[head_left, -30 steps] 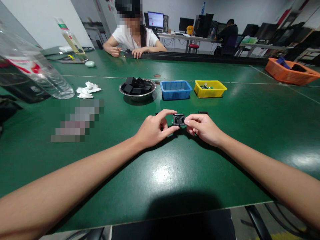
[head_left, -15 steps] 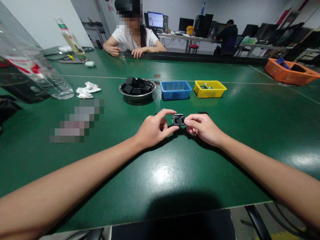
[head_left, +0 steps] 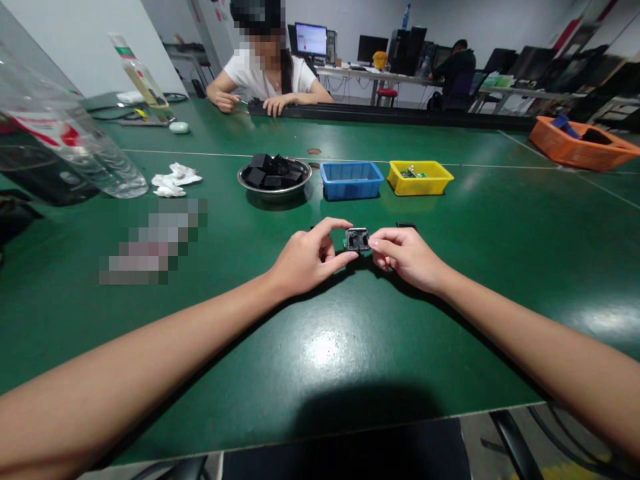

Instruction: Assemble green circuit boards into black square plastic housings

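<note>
Head view, looking down over a green table [head_left: 500, 233], shows both bare hands meeting at a small black casing [head_left: 357, 239], held just above the tabletop with its open side facing the wearer. The left hand [head_left: 305, 263] pinches it between thumb and forefinger, at the lower and upper edges; the right hand [head_left: 410, 257] has thumb and fingertips closed on its right edge. A bit of green shows at the casing's left side, though it is too small to tell what it is. Just beyond the right hand lies a flat black part [head_left: 407, 225]. Farther back stand, left to right, a metal bowl [head_left: 275, 196] heaped with black blocks [head_left: 270, 173], a blue tray [head_left: 353, 191] and a yellow tray [head_left: 420, 187] holding small green-and-silver pieces [head_left: 413, 173]. A co-worker [head_left: 273, 83] sits across the table.
</note>
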Available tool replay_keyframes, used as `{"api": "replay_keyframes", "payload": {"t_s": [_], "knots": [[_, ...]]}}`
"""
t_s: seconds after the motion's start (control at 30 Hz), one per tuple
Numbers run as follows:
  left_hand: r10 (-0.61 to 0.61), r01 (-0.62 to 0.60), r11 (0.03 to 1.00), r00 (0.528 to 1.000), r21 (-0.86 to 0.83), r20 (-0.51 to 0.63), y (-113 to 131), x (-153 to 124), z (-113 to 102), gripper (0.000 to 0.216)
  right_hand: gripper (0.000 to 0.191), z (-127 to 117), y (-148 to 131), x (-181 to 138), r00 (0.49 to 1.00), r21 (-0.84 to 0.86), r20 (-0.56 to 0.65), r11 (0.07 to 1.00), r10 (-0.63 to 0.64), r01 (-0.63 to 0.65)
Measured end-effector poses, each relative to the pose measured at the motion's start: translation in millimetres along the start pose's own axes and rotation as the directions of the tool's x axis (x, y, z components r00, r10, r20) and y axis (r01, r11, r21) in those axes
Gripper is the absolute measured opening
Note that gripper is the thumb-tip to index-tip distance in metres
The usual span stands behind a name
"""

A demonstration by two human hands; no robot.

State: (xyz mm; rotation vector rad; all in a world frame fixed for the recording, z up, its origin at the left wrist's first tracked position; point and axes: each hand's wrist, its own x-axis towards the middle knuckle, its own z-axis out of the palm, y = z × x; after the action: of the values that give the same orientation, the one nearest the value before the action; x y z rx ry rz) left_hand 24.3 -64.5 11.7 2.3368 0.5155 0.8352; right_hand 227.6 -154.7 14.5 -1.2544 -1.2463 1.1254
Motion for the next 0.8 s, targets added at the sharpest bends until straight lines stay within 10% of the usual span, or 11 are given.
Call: {"api": "replay_keyframes", "payload": {"t_s": [0.8], "knots": [[0.010,-0.009,1.000,1.000,0.026,-0.006,0.9,0.7,-0.1,0.040,0.043,0.0,-1.1,-0.2,1.000,0.009,0.006,1.000,0.006,-0.006]]}}
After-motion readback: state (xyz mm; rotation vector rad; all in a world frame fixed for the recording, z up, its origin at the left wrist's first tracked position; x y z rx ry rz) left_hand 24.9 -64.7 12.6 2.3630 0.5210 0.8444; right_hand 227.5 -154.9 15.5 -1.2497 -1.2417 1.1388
